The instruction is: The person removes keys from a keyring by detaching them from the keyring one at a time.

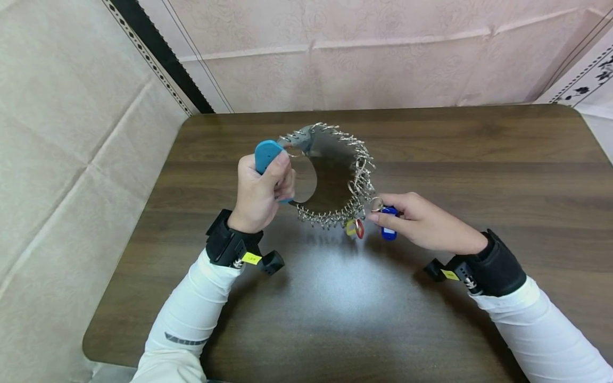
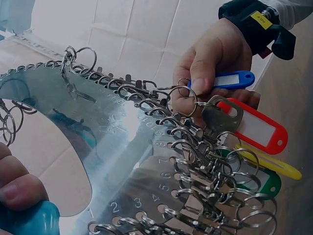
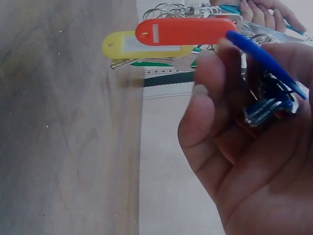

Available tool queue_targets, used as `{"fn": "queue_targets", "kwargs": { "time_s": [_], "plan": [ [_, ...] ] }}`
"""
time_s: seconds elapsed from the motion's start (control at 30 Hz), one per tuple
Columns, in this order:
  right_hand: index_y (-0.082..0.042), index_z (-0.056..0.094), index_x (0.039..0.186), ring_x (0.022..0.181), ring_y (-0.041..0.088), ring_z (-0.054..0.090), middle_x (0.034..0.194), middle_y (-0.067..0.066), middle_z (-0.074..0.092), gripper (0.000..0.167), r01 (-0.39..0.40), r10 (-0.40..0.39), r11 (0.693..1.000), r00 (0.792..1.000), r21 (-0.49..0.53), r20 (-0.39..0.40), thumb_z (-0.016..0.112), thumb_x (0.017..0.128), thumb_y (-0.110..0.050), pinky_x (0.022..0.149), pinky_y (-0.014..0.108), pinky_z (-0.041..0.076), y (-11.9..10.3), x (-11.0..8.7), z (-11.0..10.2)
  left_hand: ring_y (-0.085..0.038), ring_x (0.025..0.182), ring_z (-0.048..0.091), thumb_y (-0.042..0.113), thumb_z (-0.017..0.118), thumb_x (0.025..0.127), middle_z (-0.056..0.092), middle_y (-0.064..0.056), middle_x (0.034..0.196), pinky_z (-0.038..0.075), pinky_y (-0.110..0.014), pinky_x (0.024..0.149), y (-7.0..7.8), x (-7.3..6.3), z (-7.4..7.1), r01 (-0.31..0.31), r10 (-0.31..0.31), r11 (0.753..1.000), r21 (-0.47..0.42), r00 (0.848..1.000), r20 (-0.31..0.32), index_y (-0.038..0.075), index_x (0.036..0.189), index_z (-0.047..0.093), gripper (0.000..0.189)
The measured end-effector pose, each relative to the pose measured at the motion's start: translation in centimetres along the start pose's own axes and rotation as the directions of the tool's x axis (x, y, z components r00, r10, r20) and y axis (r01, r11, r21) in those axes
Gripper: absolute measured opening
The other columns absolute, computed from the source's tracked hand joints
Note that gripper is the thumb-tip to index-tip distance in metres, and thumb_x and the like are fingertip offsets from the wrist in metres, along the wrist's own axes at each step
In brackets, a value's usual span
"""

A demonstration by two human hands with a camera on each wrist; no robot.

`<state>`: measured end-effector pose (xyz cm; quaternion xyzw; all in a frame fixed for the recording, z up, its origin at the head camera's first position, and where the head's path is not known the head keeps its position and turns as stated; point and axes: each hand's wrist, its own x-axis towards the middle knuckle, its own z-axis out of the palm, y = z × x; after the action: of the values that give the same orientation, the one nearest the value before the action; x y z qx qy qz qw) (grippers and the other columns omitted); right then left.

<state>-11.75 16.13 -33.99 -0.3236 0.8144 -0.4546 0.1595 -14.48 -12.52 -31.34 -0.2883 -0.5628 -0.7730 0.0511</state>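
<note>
My left hand [image 1: 261, 194] grips the blue handle [image 1: 267, 154] of a round metal key holder [image 2: 122, 161], raised over the table. Stamped numbers run along its plate, and small snap clips [image 1: 361, 178] and rings line the rim. At its right side my right hand [image 1: 419, 221] pinches a split ring [image 1: 377, 204] with a blue key tag [image 1: 389, 226] between thumb and fingers. Close by, a red tag [image 2: 257, 126], a yellow tag [image 2: 274, 164], a green tag [image 2: 261, 183] and a key [image 2: 222, 120] hang from the rim. In the right wrist view the fingers partly hide the blue tag's ring.
Under both hands lies a dark wooden table [image 1: 354, 308] with rounded corners. Pale patterned cloth [image 1: 383, 64] hangs behind its far edge, and more pale cloth [image 1: 72, 213] covers the left side.
</note>
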Motion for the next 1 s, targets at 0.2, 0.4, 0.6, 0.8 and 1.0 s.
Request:
{"fn": "queue_targets", "kwargs": {
  "time_s": [0.2, 0.4, 0.6, 0.8, 1.0],
  "plan": [
    [-0.013, 0.062, 0.091, 0.068, 0.013, 0.052, 0.078, -0.002, 0.06, 0.021, 0.01, -0.01, 1.0, 1.0, 0.014, 0.008, 0.049, 0.108, -0.016, 0.061, 0.026, 0.044, -0.3, -0.3, -0.6, -0.015, 0.04, 0.025, 0.045, 0.072, 0.093, 0.027, -0.002, 0.052, 0.019, -0.028, 0.038, 0.0, 0.1, -0.1, 0.0, 0.0, 1.0, 0.001, 1.0, -0.005, 0.009, 0.063, 0.037, 0.058],
    [-0.017, 0.062, 0.088, 0.068, 0.013, 0.052, 0.076, -0.003, 0.057, 0.025, 0.031, -0.031, 0.999, 0.999, 0.011, 0.025, 0.048, 0.109, -0.016, 0.061, 0.028, 0.044, -1.1, -1.0, -1.3, -0.015, 0.04, 0.025, 0.046, 0.072, 0.093, 0.028, -0.001, 0.052, 0.018, -0.028, 0.038, 0.0, 0.2, -0.2, 0.001, -0.001, 1.0, 0.004, 1.0, -0.016, 0.01, 0.062, 0.038, 0.058],
    [-0.018, 0.062, 0.085, 0.061, 0.013, 0.05, 0.072, -0.005, 0.056, 0.029, 0.093, -0.093, 0.996, 0.996, 0.018, -0.007, 0.046, 0.108, -0.011, 0.056, 0.028, 0.042, -1.6, -1.2, -1.5, -0.015, 0.04, 0.025, 0.046, 0.073, 0.092, 0.029, -0.001, 0.052, 0.019, -0.028, 0.038, 0.0, 0.2, -0.2, 0.009, -0.009, 1.0, 0.006, 1.0, -0.023, 0.012, 0.062, 0.04, 0.056],
    [-0.019, 0.061, 0.083, 0.066, 0.011, 0.056, 0.074, -0.008, 0.06, 0.032, 0.147, -0.143, 0.989, 0.983, 0.02, -0.117, 0.045, 0.108, -0.007, 0.061, 0.026, 0.046, -1.9, -1.4, -1.3, -0.015, 0.04, 0.026, 0.046, 0.074, 0.091, 0.031, -0.001, 0.052, 0.02, -0.028, 0.038, -0.3, 0.1, -0.2, 0.02, -0.02, 1.0, 0.007, 0.999, -0.033, 0.011, 0.062, 0.041, 0.056],
    [-0.016, 0.06, 0.08, 0.06, 0.013, 0.05, 0.069, -0.002, 0.056, 0.035, 0.206, -0.187, 0.975, 0.963, 0.082, -0.196, 0.043, 0.107, -0.002, 0.055, 0.029, 0.041, -2.6, -1.5, -0.9, -0.015, 0.04, 0.03, 0.049, 0.075, 0.089, 0.034, 0.001, 0.051, 0.026, -0.026, 0.037, -0.7, -0.1, -0.2, 0.039, -0.036, 0.998, 0.053, 0.998, -0.049, 0.009, 0.062, 0.04, 0.059]
  ]
}}
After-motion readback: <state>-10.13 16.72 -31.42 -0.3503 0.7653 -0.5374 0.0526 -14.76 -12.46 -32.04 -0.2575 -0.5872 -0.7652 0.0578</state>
